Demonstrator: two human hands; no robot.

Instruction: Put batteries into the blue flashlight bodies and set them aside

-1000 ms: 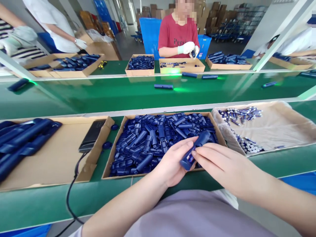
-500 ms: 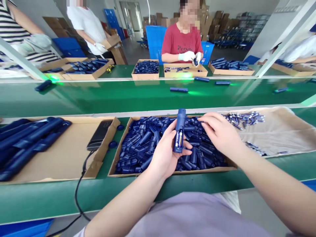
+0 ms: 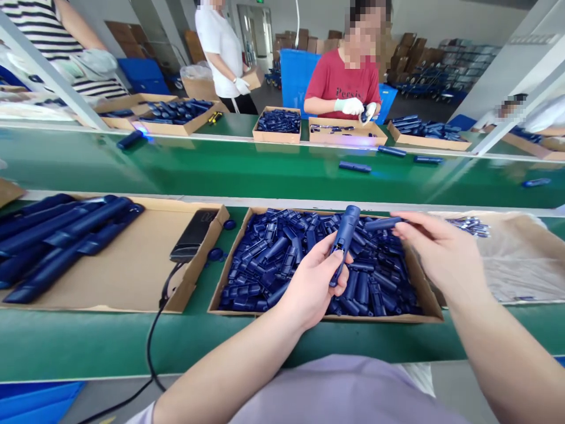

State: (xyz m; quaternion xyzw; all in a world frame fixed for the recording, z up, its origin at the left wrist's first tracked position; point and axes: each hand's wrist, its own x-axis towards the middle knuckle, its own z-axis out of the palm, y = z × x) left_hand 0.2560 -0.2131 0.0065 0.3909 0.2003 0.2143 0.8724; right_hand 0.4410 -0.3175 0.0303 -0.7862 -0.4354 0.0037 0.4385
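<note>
My left hand [image 3: 311, 285] is wrapped round a dark-blue cylindrical battery handle [image 3: 348, 227], tilted with its far end up. Its battery compartment faces up, partly covered by my thumb. Between the fingertips of my right hand [image 3: 450, 253] is a slim blue battery cover [image 3: 382, 224], apart from the handle and held to its right. Both hands are over a cardboard box [image 3: 379, 318] heaped with blue plastic covers [image 3: 282, 250]. Beyond my right hand, small batteries [image 3: 471, 225] lie in a lined tray [image 3: 512, 259], partly hidden by that hand.
At left, a cardboard tray [image 3: 110, 247] holds long blue pieces [image 3: 75, 244] and a black power bank [image 3: 194, 235] with a cable. Round blue caps [image 3: 215, 254] lie beside it. Blue handles [image 3: 355, 167] lie on the green belt [image 3: 247, 168]. Co-workers stand across it, one in red [image 3: 342, 82].
My right hand has lifted a blue cover from the heap and moved right. The left thumb now lies over the handle's compartment. The whole view has shifted; belt lights changed from green to blue.
</note>
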